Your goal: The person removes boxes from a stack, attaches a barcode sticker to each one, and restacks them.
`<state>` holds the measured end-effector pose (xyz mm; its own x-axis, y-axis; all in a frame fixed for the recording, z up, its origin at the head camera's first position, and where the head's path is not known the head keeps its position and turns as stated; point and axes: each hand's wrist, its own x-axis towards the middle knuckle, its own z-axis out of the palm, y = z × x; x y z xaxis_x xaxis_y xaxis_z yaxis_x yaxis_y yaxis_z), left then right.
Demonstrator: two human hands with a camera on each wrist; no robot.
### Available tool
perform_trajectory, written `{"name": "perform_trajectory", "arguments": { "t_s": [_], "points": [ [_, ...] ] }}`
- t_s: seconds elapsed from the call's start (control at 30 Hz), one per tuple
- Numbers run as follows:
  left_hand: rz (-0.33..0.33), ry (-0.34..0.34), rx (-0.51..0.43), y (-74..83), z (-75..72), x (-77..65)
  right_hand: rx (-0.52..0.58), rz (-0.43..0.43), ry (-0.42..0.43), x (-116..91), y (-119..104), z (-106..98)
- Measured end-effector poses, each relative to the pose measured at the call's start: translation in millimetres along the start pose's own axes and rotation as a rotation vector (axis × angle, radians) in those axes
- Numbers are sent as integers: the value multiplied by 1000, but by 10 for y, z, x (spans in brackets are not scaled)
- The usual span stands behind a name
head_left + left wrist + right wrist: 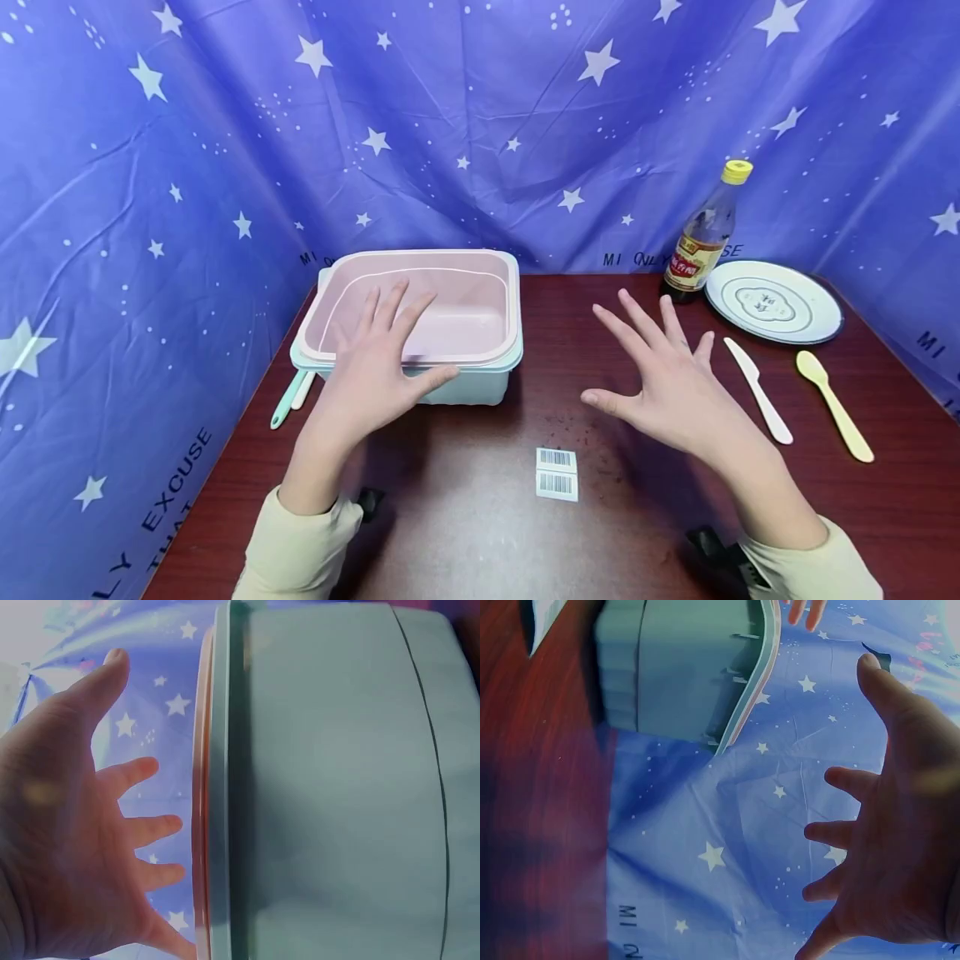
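My left hand (378, 371) hovers with spread fingers over the front left part of a pink basin (465, 325). That basin sits nested in a light teal basin (468, 387), whose side wall fills much of the left wrist view. Nothing is held in this hand. To the right, my right hand (671, 387) is raised above the table with its fingers fanned out, also holding nothing. Nearest to it lies a white plastic knife (759, 392), with a pale yellow spoon (834, 404) farther right. In the right wrist view the hand (900, 832) appears apart from the basins.
A dark sauce bottle (697, 242) with a yellow cap stands at the back right beside a white plate (776, 302). A teal handle (287, 402) and a white one stick out left of the basins. Barcode stickers (557, 474) lie on the brown table (465, 517). Starry blue cloth (480, 125) encloses the table.
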<state>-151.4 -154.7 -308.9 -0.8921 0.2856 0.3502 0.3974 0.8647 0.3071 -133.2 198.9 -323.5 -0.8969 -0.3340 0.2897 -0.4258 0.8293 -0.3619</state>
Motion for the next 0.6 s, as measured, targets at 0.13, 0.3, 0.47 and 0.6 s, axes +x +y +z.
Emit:
{"name": "perform_trajectory", "arguments": {
  "t_s": [0.13,0.3,0.47,0.6],
  "points": [
    [7,24,-10,-85,-36,-1,36,0,-22,96,-59,17],
    [11,70,-41,-217,-103,3,75,0,-46,231,-130,80],
    [-52,65,-77,-388,-176,-9,116,2,-68,359,-200,190],
    [-132,28,-118,-521,-218,-18,136,10,-78,457,-264,281]
  ]
}}
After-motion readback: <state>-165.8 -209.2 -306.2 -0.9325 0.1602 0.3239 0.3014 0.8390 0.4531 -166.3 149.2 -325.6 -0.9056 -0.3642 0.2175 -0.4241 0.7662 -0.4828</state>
